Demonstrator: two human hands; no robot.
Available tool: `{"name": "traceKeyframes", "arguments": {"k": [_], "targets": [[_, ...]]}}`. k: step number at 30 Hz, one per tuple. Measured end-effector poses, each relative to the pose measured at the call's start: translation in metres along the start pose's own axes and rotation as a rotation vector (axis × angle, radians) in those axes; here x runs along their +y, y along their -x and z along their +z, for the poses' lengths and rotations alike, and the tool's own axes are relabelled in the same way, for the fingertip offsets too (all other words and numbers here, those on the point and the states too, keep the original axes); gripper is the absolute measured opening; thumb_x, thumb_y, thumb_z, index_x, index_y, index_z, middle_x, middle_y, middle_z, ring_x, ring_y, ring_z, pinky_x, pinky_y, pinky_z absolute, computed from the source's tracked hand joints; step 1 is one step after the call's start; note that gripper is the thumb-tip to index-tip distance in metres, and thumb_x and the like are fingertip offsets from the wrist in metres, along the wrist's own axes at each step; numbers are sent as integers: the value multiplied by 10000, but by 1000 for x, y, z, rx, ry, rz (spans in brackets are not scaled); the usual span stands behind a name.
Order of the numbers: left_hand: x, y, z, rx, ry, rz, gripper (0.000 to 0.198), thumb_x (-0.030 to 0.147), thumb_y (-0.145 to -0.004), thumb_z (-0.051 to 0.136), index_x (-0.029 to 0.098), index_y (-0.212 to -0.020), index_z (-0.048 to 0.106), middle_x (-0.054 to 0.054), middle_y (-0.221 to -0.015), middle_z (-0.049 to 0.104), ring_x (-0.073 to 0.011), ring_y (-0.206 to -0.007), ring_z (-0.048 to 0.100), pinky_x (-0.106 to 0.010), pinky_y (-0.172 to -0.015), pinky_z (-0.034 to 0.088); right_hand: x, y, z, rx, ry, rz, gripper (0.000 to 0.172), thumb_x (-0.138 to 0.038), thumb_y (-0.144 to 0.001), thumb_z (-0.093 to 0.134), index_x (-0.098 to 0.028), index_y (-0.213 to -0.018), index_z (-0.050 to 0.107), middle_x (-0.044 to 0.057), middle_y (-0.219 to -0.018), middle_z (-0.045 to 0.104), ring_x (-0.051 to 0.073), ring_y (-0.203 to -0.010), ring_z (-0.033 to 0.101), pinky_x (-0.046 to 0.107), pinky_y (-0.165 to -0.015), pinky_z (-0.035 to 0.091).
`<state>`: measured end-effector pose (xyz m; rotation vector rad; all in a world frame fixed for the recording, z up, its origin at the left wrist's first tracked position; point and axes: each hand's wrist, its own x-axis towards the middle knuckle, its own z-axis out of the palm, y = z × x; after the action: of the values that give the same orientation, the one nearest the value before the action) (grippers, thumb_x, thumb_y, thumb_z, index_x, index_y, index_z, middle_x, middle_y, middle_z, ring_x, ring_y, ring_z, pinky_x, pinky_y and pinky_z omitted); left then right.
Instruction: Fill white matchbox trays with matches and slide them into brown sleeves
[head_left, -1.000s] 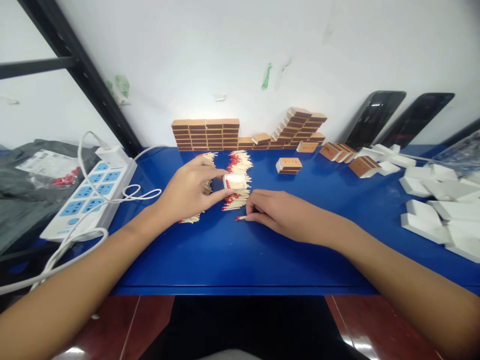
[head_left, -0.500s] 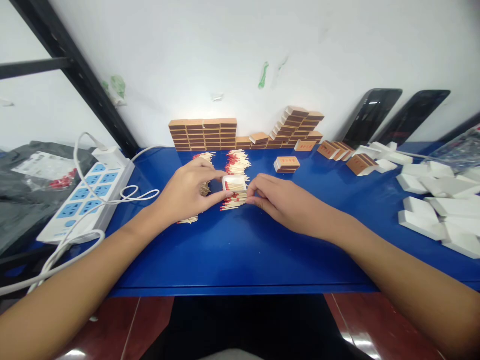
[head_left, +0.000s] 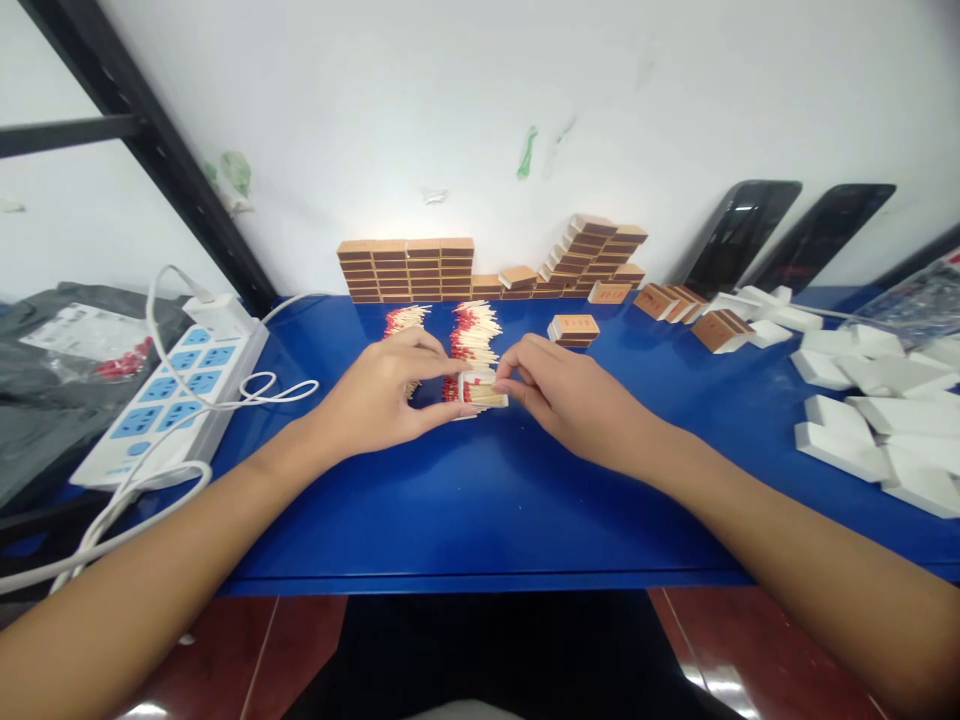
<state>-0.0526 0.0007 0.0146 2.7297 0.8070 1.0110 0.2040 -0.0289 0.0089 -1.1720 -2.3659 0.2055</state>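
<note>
My left hand (head_left: 382, 395) pinches a small white matchbox tray (head_left: 480, 392) filled with red-tipped matches, just above the blue table (head_left: 465, 500). My right hand (head_left: 559, 395) meets it from the right, fingertips closed on the tray's right end and the matches in it. Behind the tray lies a loose pile of red-tipped matches (head_left: 474, 335). A second, smaller pile of matches (head_left: 403, 322) shows behind my left hand, partly hidden by it.
Stacked brown matchboxes (head_left: 409, 268) line the wall, with more brown matchboxes (head_left: 600, 252) and a single matchbox (head_left: 574, 328) to the right. Several white empty trays (head_left: 870, 410) lie at the right. A white power strip (head_left: 169, 395) with cables sits left. Two black slabs (head_left: 746, 235) lean on the wall.
My right hand came up off the table from a single match and joined the tray. The tray moved slightly nearer and to the right, and it now shows red match heads.
</note>
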Motion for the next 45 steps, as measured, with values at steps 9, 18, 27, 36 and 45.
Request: {"name": "traceKeyframes", "arguments": {"k": [9, 18, 27, 36, 45], "targets": [[1, 0, 1, -32, 10, 16, 376, 488, -887, 799, 249, -1177, 795, -71, -1020, 750, -193, -927, 690, -322, -824, 584, -3, -1, 2, -7, 31, -3, 121, -295, -1077, 490, -204, -1038, 559, 68, -1026, 632, 181, -760, 549, 306, -660, 361], [0, 1, 1, -33, 6, 9, 386, 510, -891, 787, 257, -1182, 794, -73, -1019, 752, -201, -928, 691, -338, -834, 586, -5, 0, 1, -8, 24, 5, 113, -289, -1071, 494, -205, -1028, 557, 64, -1014, 636, 175, -745, 542, 306, -652, 367], [0, 1, 2, -29, 6, 20, 367, 474, -886, 804, 246, -1175, 795, -72, -1040, 751, -190, -930, 691, -318, -821, 583, -7, -1, 4, -1, 31, -16, 101, -265, -1053, 534, -195, -1015, 596, 46, -964, 619, 162, -728, 533, 295, -643, 358], [-5, -1, 1, 25, -64, -36, 390, 510, -879, 799, 219, -1139, 807, -80, -1004, 771, -205, -911, 712, -329, -817, 588, -8, 0, 0, 181, 16, -57, 122, -271, -1036, 556, -205, -964, 628, 22, -835, 610, 155, -709, 531, 298, -661, 378], [-10, -1, 1, 103, -170, -60, 357, 449, -881, 805, 171, -1104, 805, -88, -977, 773, -221, -956, 707, -334, -828, 588, -10, 3, 13, -83, -115, -120, 191, -247, -1030, 570, -198, -1137, 721, 73, -1058, 693, 177, -847, 638, 306, -736, 474]]}}
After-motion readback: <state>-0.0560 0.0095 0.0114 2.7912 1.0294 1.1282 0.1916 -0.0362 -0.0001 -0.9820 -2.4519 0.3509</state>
